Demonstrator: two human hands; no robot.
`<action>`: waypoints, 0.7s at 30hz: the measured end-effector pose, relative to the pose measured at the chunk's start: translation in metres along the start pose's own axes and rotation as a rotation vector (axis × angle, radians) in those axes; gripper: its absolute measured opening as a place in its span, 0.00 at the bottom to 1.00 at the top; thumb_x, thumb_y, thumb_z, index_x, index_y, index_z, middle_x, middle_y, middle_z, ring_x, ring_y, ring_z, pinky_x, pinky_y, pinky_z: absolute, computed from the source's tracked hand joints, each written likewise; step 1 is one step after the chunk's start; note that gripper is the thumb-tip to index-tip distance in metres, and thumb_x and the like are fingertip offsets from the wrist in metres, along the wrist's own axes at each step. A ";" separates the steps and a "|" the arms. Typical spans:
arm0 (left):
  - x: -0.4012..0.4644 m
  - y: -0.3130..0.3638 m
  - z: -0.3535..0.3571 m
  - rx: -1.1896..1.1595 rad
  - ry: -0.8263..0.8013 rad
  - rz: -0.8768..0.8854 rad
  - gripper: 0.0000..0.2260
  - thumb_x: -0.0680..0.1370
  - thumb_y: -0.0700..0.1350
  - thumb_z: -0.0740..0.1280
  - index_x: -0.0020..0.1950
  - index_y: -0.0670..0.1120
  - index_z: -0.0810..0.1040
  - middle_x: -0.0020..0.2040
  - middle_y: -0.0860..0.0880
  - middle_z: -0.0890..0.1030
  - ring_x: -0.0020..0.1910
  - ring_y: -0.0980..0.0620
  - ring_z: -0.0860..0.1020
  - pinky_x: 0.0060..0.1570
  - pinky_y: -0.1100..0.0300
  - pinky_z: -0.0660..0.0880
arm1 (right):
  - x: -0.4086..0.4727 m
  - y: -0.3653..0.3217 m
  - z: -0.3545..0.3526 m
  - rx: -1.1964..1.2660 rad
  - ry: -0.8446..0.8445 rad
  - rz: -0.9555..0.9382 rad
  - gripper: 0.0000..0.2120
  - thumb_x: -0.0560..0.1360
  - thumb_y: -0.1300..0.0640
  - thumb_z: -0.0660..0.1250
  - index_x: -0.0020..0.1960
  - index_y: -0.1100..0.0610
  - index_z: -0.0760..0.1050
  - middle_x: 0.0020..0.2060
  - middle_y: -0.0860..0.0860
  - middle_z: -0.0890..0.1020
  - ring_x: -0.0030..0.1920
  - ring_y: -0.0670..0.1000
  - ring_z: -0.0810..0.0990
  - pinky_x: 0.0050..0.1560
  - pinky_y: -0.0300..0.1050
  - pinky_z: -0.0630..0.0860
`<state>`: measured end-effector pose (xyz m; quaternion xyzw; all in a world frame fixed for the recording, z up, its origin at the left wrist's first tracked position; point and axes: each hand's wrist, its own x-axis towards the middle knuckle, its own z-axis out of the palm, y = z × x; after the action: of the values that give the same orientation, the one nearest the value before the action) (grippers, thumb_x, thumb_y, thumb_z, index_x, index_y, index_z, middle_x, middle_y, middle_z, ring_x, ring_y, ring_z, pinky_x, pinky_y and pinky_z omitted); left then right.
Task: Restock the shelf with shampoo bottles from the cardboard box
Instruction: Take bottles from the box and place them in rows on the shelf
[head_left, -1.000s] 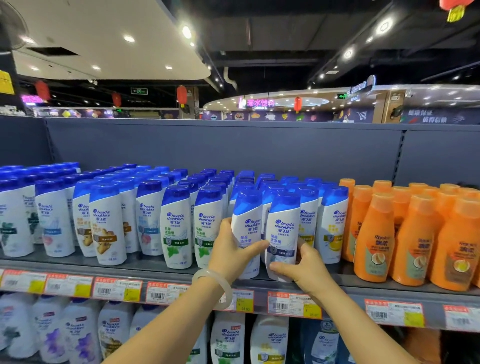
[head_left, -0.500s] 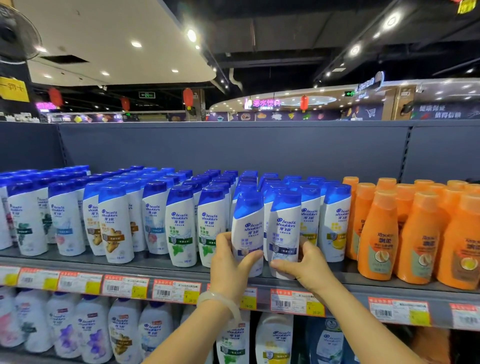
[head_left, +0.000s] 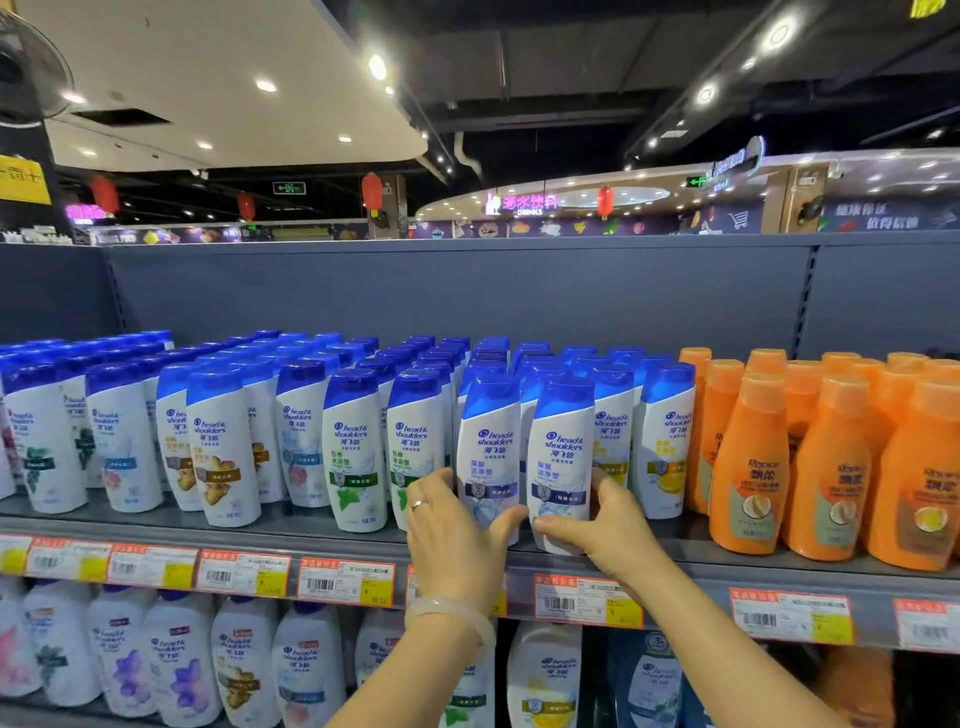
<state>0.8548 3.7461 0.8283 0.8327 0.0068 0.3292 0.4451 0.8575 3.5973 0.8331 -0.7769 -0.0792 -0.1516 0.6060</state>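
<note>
Two white shampoo bottles with blue caps stand side by side at the front edge of the grey shelf (head_left: 291, 527). My left hand (head_left: 454, 538) grips the base of the left bottle (head_left: 488, 447), thumb across its front. My right hand (head_left: 605, 530) grips the base of the right bottle (head_left: 561, 457), fingers round its right side. Both bottles are upright among rows of like bottles. No cardboard box is in view.
Rows of white and blue shampoo bottles (head_left: 223, 447) fill the shelf to the left. Orange bottles (head_left: 748, 467) stand in rows to the right. Price tags (head_left: 345, 582) line the shelf edge. Larger bottles (head_left: 244, 665) fill the lower shelf.
Both hands have slid a little lower on the two front bottles, which now stand straighter and closer to the front edge. The view has shifted slightly.
</note>
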 end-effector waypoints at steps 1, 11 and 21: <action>-0.001 0.000 0.001 -0.011 -0.005 -0.005 0.32 0.63 0.51 0.77 0.60 0.40 0.68 0.56 0.44 0.71 0.58 0.46 0.70 0.58 0.53 0.69 | 0.000 0.001 0.000 -0.014 0.002 0.000 0.23 0.63 0.65 0.76 0.49 0.45 0.71 0.44 0.42 0.81 0.43 0.39 0.79 0.33 0.26 0.74; 0.003 -0.007 0.008 -0.022 -0.023 -0.038 0.30 0.67 0.52 0.75 0.62 0.43 0.67 0.58 0.46 0.72 0.59 0.47 0.71 0.60 0.53 0.69 | -0.004 0.000 0.006 -0.355 0.192 -0.054 0.24 0.60 0.51 0.78 0.49 0.49 0.69 0.45 0.42 0.77 0.46 0.42 0.77 0.42 0.36 0.74; 0.000 -0.015 0.010 0.003 0.036 -0.021 0.29 0.67 0.50 0.75 0.62 0.41 0.69 0.57 0.44 0.73 0.59 0.43 0.73 0.58 0.50 0.68 | -0.004 -0.001 0.018 -0.306 0.275 -0.014 0.28 0.59 0.52 0.79 0.52 0.54 0.68 0.51 0.50 0.81 0.51 0.52 0.79 0.49 0.47 0.76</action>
<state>0.8646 3.7483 0.8134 0.8272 0.0240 0.3397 0.4469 0.8560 3.6152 0.8282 -0.8314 0.0227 -0.2706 0.4849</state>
